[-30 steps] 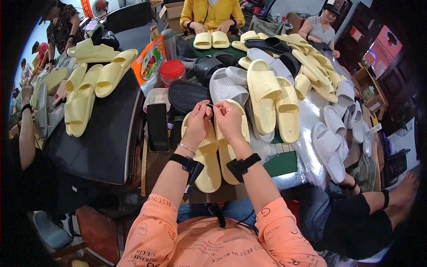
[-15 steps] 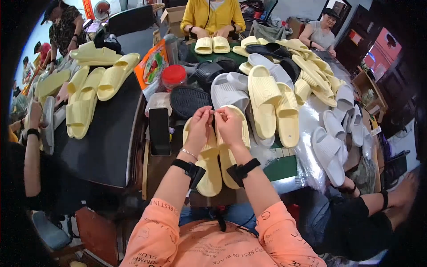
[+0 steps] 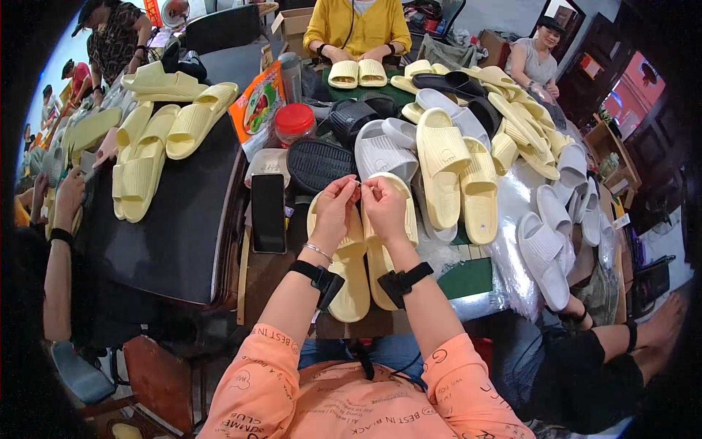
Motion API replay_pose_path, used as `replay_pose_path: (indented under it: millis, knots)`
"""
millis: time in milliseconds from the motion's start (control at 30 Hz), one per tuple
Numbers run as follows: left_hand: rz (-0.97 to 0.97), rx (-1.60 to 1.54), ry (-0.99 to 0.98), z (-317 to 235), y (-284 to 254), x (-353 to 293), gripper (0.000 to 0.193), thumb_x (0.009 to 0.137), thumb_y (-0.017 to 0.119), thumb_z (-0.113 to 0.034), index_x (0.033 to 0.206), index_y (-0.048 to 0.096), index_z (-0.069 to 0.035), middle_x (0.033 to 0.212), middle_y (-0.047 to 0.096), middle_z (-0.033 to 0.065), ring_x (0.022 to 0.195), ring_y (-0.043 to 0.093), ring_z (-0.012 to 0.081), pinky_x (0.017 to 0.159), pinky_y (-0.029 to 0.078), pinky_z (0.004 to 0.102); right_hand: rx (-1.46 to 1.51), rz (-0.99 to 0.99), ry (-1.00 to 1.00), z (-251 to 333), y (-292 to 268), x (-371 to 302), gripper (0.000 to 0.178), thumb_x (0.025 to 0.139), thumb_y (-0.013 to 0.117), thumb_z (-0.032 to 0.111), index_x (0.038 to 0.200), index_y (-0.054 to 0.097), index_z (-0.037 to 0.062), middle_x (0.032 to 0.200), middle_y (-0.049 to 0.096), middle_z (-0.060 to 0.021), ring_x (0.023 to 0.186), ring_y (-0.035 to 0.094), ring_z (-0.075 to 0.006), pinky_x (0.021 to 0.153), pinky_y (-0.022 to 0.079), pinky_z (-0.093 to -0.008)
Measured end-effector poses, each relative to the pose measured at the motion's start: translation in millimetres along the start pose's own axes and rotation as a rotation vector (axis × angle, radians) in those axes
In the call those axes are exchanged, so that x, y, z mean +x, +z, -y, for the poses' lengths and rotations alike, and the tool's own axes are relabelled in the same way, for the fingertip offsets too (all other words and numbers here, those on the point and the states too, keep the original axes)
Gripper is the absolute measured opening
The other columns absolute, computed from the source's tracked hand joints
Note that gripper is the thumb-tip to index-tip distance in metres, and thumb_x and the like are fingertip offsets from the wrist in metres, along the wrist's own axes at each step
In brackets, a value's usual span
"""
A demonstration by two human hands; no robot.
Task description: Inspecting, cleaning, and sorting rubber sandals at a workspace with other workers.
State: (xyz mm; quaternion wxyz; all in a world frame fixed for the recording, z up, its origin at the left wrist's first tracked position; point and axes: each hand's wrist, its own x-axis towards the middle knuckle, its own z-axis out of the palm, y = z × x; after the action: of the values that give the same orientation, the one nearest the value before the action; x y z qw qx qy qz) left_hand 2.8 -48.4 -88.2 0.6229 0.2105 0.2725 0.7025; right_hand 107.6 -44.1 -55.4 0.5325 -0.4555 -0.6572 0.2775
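A: Where're the hands rn?
B: At the near side of the bench, close tog. L hand & R hand: fingers curled in, thumb + index pinched closed on each, the 2 sets of tips nearly meeting.
A: On what?
B: Can't tell. Tiny dark speck btwn the tips, too small to ID.
A: And the slippers under there?
B: 2, side by side. L yellow slipper lies below L hand, R yellow slipper below R hand. Heel ends twd the wearer, straps partly hidden by the hands. Can't tell if skin touches them.
A: What's nearby?
B: Black phone to the L of L hand. Black slipper, sole up, just beyond the hands; grey slipper beside it. Tall yellow slipper to the R of R hand, overlapping a 2nd yellow slipper. Green mat R of the R forearm.
A: Farther off?
B: Red-lidded jar past the black slipper. Heap of mostly yellow slippers far R. Co-worker in a yellow top across the bench, own hands by 2 more yellow slippers.
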Motion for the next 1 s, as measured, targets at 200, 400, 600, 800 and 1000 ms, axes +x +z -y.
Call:
replay_pose_path:
  millis: [200, 400, 600, 800, 1000]
  knots:
    - [0.037, -0.002, 0.022, 1.7, -1.7, 0.6, 0.016, 0.084, 0.057, -0.005, 0.099, 0.056, 0.0, 0.087, 0.058, 0.0042, 0.077, 0.055, 0.0109, 0.073, 0.046, 0.0216, -0.005, -0.008, -0.023, -1.2, 0.1, 0.1, 0.008, 0.079, 0.059, 0.008, 0.078, 0.058, 0.0006, 0.055, 0.05, 0.0024, 0.049, 0.041, -0.003, 0.045, 0.033, -0.021]
    - [0.054, 0.048, 0.008, 0.6, 0.1, -0.6, 0.016, 0.085, 0.056, -0.006, 0.099, 0.056, 0.0, 0.088, 0.059, 0.0048, 0.077, 0.055, 0.0105, 0.075, 0.045, 0.0221, -0.047, 0.035, 0.058, -6.2, 0.3, 0.6, 0.011, 0.078, 0.058, 0.014, 0.077, 0.059, 0.0027, 0.063, 0.059, -0.0095, 0.055, 0.057, -0.0182, 0.052, 0.044, -0.0294]
    - [0.074, 0.018, 0.035, -3.4, 0.5, -3.6, 0.015, 0.088, 0.052, -0.012, 0.096, 0.059, -0.001, 0.086, 0.06, 0.0042, 0.08, 0.056, 0.0109, 0.073, 0.044, 0.0223, -0.033, 0.055, 0.16, -8.8, 4.6, 1.6, 0.017, 0.08, 0.057, 0.023, 0.082, 0.061, 0.0067, 0.069, 0.062, -0.0117, 0.061, 0.061, -0.0232, 0.057, 0.047, -0.0327]
    - [0.075, 0.048, 0.027, -1.1, -0.9, -0.7, 0.013, 0.088, 0.053, -0.012, 0.094, 0.057, -0.001, 0.084, 0.058, 0.003, 0.076, 0.054, 0.0098, 0.07, 0.044, 0.0215, 0.034, 0.055, 0.123, 1.4, -3.1, -1.5, 0.017, 0.079, 0.057, 0.021, 0.081, 0.06, 0.0046, 0.069, 0.061, -0.0114, 0.062, 0.06, -0.0249, 0.058, 0.046, -0.0319]
    - [0.064, 0.039, -0.005, 2.7, -6.6, 2.8, 0.01, 0.088, 0.053, -0.011, 0.092, 0.055, -0.002, 0.083, 0.056, 0.0018, 0.074, 0.053, 0.0094, 0.07, 0.044, 0.0213, 0.1, 0.038, 0.107, 0.0, 0.4, 0.0, 0.016, 0.078, 0.057, 0.02, 0.081, 0.06, 0.004, 0.07, 0.06, -0.012, 0.065, 0.059, -0.026, 0.059, 0.045, -0.0337]
